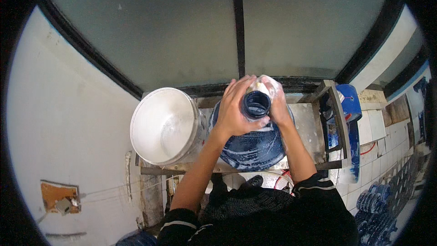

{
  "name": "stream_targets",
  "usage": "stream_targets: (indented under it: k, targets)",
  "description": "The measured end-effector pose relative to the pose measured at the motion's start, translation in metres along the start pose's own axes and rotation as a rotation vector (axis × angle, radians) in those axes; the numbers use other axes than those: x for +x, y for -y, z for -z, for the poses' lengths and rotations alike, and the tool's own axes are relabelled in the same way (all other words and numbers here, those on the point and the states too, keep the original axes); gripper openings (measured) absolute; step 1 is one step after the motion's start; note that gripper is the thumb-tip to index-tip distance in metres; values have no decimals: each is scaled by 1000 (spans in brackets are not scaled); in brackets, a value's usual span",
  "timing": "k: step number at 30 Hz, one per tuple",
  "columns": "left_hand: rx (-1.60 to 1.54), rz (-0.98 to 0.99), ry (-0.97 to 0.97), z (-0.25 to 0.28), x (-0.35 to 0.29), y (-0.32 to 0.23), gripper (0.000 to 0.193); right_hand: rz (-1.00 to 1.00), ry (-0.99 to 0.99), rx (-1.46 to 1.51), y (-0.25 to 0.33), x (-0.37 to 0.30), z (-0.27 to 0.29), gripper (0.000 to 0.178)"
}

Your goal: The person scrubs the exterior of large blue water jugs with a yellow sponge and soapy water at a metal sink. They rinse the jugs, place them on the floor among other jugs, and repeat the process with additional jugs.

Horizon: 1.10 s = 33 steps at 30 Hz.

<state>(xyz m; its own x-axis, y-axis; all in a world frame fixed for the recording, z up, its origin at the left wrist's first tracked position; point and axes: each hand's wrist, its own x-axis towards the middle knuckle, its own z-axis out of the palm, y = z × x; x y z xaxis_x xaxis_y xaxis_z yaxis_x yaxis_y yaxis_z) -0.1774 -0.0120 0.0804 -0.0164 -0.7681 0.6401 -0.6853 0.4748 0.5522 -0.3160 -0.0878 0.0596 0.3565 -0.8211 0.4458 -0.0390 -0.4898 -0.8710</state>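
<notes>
The left hand (233, 105) grips the blue jug (250, 148) below by its neck, the right hand (277, 101) clasps a white pad (267, 84), and slick suds (265, 128) could cause slipping.

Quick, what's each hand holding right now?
Left hand: curled around the blue jug at its neck.
Right hand: sudsy, curled against the neck's other side; anything inside can't be told.

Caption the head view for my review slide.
Left hand and foamy right hand around the neck of a foam-streaked blue jug, white bucket to its left.
</notes>
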Motion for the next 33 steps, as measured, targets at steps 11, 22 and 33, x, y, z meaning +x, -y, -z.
stream_targets:
  k: [11,22,33]
  targets:
    - [-65,131,191,2,-20,-15,62,506,-90,-583,36,-109,11,11]
    - [-60,318,196,57,-193,6,64,169,165,-271,73,-133,-135,37]
    - [-240,443,297,176,-274,24,38,211,1,-482,109,-89,-224,63]
